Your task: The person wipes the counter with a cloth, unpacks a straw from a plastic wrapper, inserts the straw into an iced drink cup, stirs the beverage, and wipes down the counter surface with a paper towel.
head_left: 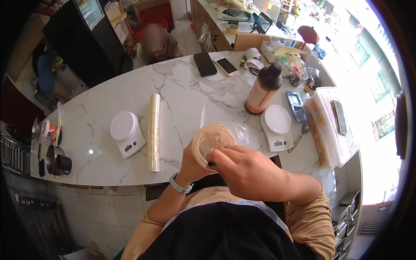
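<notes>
Close in front of my body is a round, see-through plastic tub (223, 135) with a tan rim. My left hand (190, 162) is wrapped around its side, partly hidden behind the tub. Over the tub's near right edge, my right hand (242, 167) is closed, with the fingers bent down onto its top. A small black piece shows at those fingertips; what it belongs to is hidden. Thin clear plastic film (238, 132) lies on the table just beyond the tub. To the left lies a roll of cling film (154, 134).
White kitchen scales (128, 135) stand left of the roll, and a second scale (277, 128) is at the right. A brown bottle (263, 89) stands behind that one. Two phones (205, 65) lie at the far edge. A lidded plastic box (331, 125) sits far right. Another person (157, 43) is beyond the table.
</notes>
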The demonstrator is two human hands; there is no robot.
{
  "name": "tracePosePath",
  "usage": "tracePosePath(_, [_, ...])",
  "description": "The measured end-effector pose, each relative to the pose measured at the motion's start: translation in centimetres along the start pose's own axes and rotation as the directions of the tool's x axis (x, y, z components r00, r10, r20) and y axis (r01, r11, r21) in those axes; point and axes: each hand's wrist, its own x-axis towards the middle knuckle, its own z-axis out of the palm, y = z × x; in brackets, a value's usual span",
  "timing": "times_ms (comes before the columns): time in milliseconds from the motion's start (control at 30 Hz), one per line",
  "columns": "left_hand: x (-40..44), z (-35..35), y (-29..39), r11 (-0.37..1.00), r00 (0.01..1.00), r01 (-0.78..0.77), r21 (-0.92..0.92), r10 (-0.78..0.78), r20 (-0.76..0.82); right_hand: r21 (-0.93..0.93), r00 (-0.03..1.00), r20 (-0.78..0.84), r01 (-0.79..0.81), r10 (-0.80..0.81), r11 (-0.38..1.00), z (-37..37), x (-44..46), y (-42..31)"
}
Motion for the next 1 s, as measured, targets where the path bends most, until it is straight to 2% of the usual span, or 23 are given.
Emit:
tracePosePath(67, [0.5,0.2,1.3,0.965,0.981,-0.194,0.177,0.185,0.065,0.21,0.98,0.042,-0.198,0.193,0.957,-0.4,0.3,0.1])
tracePosePath(100, [0.5,0.2,1.8,0.963,0.983,-0.185,0.198,0.178,0.052,0.307,0.975,0.02,-0.218,0.222,0.927,-1.0,0.4,0.3])
tracePosePath(133, [0.6,0.2,2.2,0.96,0.985,-0.175,0.22,0.171,0.039,0.229,0.994,-0.042,-0.086,0.098,0.97,-0.8,0.3,0.6])
tracePosePath(200, [0.5,0.0,1.4,0.982,0.987,-0.156,0.105,0.159,-0.016,0.048,0.978,-0.129,0.172,-0.164,0.984,-0.1,0.1,1.4])
tracePosePath(233, [0.6,-0.1,0.5,0.983,0.998,-0.056,0.176,0.056,0.001,-0.063,0.966,-0.124,0.22,-0.226,0.974,0.2,0.1,1.2])
tracePosePath(333, [1.0,-0.3,0.8,0.852,0.955,-0.292,0.434,0.234,0.182,-0.007,0.995,0.045,-0.085,0.086,0.996,-0.5,-0.2,0.3])
tracePosePath(367, [0.8,0.1,1.4,0.894,0.972,-0.225,0.388,0.179,0.152,0.123,0.994,0.022,-0.109,0.107,0.986,-1.1,0.0,0.4])
tracePosePath(467, [1.0,0.2,0.5,0.98,0.987,-0.15,0.127,0.142,0.072,0.183,0.986,-0.159,0.084,-0.055,0.979,-0.7,-0.2,1.6])
tracePosePath(500, [0.9,0.2,0.5,0.99,0.993,-0.11,0.085,0.106,0.048,0.13,0.986,-0.146,0.098,-0.079,0.987,-0.8,-0.1,1.6])
tracePosePath(567, [1.0,0.2,0.6,0.965,0.987,-0.153,0.214,0.139,0.082,0.025,0.986,-0.119,0.12,-0.116,0.992,-1.0,0.0,1.5])
tracePosePath(600, [1.2,0.4,1.1,0.944,0.982,-0.179,0.276,0.156,0.102,0.083,0.99,-0.126,0.071,-0.06,0.994,-1.5,0.2,1.1])
tracePosePath(667, [1.6,1.7,2.5,0.977,0.984,-0.178,0.118,0.176,0.021,0.193,0.99,-0.137,-0.019,0.047,0.981,-2.7,0.7,0.4])
tracePosePath(700, [1.9,2.4,3.1,0.978,0.978,-0.207,0.034,0.208,-0.024,0.218,0.981,-0.194,0.018,0.025,0.976,-2.9,0.7,0.8])
tracePosePath(733, [2.1,2.7,3.4,0.97,0.969,-0.239,-0.05,0.235,-0.073,0.192,0.989,-0.149,0.022,0.007,0.981,-3.1,0.9,1.1])
tracePosePath(767, [2.0,2.3,3.2,0.983,0.988,-0.157,-0.092,0.156,-0.023,0.169,0.995,-0.103,0.024,-0.007,0.985,-3.3,1.0,1.3])
tracePosePath(833, [2.4,1.3,4.0,0.978,0.985,-0.165,0.125,0.157,0.067,0.101,1.0,-0.001,0.006,-0.006,0.995,-3.5,1.3,1.7])
tracePosePath(900, [2.8,1.2,4.2,0.973,0.985,-0.163,0.161,0.151,0.087,0.113,0.999,-0.036,0.014,-0.01,0.994,-4.2,1.9,1.0])
tracePosePath(933, [3.0,1.5,4.1,0.984,0.986,-0.157,0.09,0.151,0.064,0.117,0.998,-0.055,0.018,-0.011,0.993,-4.5,2.3,0.8])
tracePosePath(1000, [3.6,1.6,4.5,0.991,0.991,-0.128,-0.03,0.129,0.047,0.086,0.982,-0.136,0.141,-0.129,0.986,-4.5,3.0,1.1])
